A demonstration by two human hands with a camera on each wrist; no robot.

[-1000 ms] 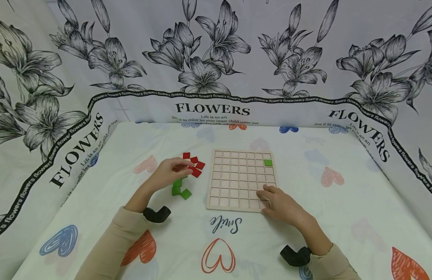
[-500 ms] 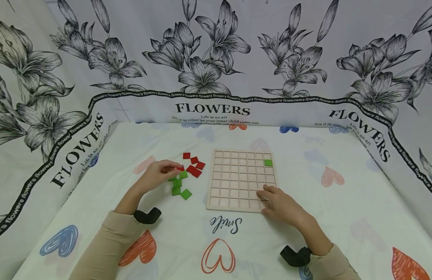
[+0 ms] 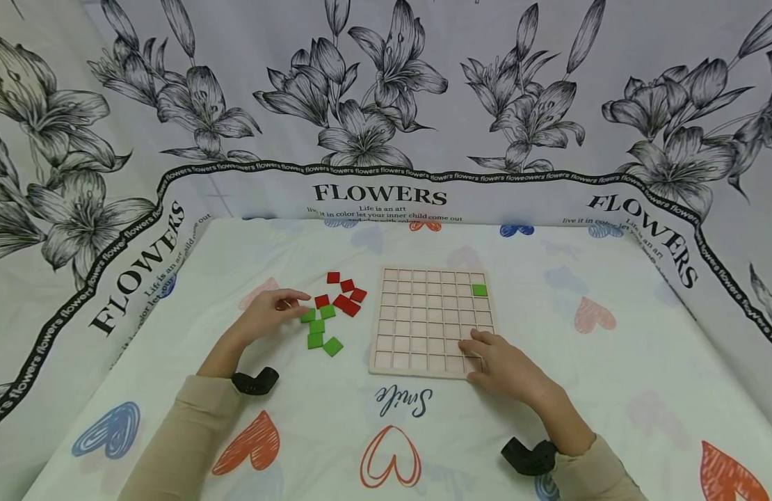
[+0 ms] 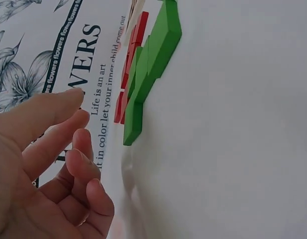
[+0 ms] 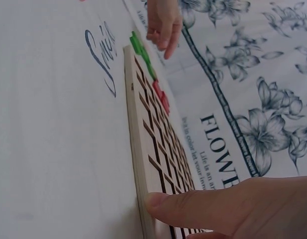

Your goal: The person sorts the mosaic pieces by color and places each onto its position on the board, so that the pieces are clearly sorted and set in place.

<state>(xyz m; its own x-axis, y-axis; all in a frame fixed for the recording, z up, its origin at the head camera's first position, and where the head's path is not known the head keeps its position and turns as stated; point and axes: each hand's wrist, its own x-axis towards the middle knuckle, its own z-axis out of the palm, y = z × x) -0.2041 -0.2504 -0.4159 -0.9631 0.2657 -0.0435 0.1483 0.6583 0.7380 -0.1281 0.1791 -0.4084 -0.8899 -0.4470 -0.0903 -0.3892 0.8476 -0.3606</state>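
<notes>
My left hand (image 3: pixel 270 314) hovers at the left side of the loose tiles, fingers loosely bent and holding nothing. In the left wrist view its thumb and fingers stand apart from the green tiles (image 4: pixel 163 35). Closest to those fingertips in the head view is a green tile (image 3: pixel 307 316), with a red tile (image 3: pixel 321 300) just beyond. My right hand (image 3: pixel 508 365) rests on the near right corner of a wooden grid board (image 3: pixel 417 325). Its thumb (image 5: pixel 178 205) touches the board's rim in the right wrist view. One green tile (image 3: pixel 479 290) sits in a cell near the board's far right corner.
Several red tiles (image 3: pixel 357 295) lie behind the green ones, left of the board. Another green tile (image 3: pixel 332 346) lies nearest the person. A white cloth with printed hearts (image 3: pixel 389 457) covers the table, and a flower-print curtain (image 3: pixel 380 104) hangs behind it.
My left hand has drawn back leftward from over the red tiles, uncovering a red tile and several green ones. My right hand and the board have stayed put.
</notes>
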